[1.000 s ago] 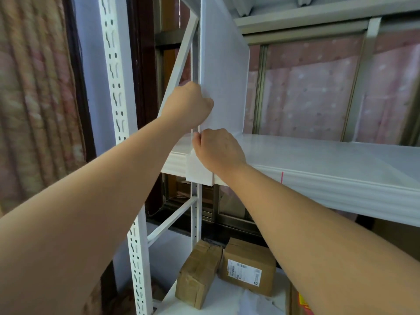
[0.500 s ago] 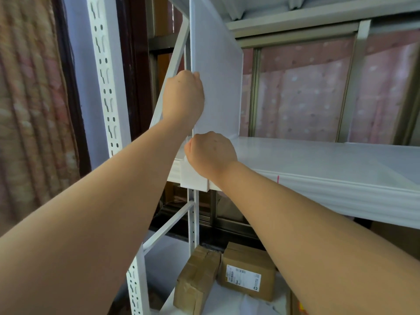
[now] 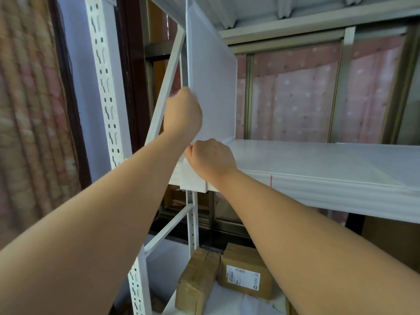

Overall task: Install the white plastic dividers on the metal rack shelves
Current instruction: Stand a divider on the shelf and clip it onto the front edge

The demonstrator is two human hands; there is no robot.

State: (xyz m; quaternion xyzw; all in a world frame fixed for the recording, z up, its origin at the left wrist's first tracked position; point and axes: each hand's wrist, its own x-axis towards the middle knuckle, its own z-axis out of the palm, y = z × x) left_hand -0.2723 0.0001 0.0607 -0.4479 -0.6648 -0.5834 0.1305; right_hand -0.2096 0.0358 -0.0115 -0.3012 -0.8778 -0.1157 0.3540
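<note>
Your left hand (image 3: 183, 114) clenches the near edge of the white divider (image 3: 211, 87), which stands upright at the shelf's (image 3: 318, 164) left end, its long axis running vertically. Your right hand (image 3: 210, 159), nearer the base, is closed over the divider's bottom front corner at the shelf lip; what it grips is hidden.

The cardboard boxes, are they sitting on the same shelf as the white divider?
No, both cardboard boxes lie on a lower level, beneath the shelf holding the divider.

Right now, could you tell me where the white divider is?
The white divider stands upright at the shelf's left end, held by the left hand and right hand.
</note>
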